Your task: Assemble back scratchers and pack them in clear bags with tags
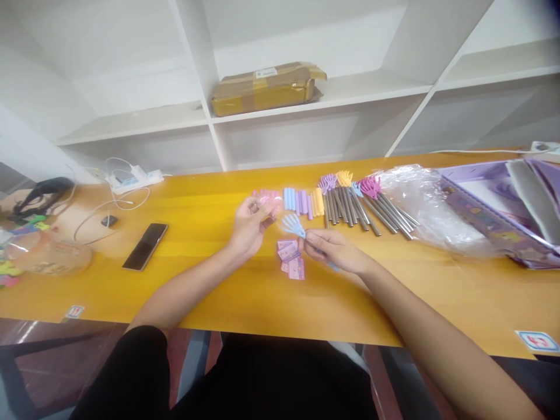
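Note:
In my right hand (330, 248) is a light blue hand-shaped piece (292, 224) with spread prongs, like a back scratcher head, pointing up and left. My left hand (249, 227) pinches a small clear plastic wrapper (273, 204) in front of some pink pieces; its contents are hard to make out. Just beyond my hands stand rows of short blue tubes (289, 199), purple tubes (303, 203) and yellow tubes (317, 202). Pink printed cards (291, 259) lie on the table between my wrists.
Metal rods (350, 207) with coloured hand-shaped heads (370, 186) lie to the right. Past them are clear plastic bags (441, 213) and a purple box (472, 192). A phone (145, 247), cables and a power strip (137, 181) lie left. A taped carton (266, 90) sits on the shelf.

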A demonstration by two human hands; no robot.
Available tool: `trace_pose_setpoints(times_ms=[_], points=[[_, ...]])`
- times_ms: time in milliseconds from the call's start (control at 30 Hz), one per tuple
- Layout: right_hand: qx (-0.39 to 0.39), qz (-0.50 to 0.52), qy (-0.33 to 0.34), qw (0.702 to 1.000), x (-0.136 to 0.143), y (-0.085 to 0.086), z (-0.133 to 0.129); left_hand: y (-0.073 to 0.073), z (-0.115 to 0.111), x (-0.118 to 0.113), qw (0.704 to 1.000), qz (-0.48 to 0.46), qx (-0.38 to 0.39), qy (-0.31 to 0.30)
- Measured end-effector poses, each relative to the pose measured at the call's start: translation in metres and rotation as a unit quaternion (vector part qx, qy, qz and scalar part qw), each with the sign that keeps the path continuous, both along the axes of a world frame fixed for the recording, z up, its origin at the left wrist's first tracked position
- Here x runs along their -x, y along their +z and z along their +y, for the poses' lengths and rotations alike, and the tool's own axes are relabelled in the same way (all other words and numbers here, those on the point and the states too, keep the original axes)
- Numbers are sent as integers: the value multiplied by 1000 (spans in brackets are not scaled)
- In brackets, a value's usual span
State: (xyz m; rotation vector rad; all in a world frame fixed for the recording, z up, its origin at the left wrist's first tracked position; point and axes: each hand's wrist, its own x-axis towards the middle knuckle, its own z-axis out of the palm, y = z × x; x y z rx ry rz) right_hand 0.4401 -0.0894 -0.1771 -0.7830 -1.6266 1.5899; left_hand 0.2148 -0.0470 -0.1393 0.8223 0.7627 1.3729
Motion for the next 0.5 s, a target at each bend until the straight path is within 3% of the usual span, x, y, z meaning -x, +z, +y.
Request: trace_pose_setpoints(times_ms=[233,500], points=[[0,1,-18,1000,7,-10,3,4,-5,-2,998,-13,47,-25],[1,26,-13,1000,6,-6,-1,6,-4,-1,993,-47,85,-72]])
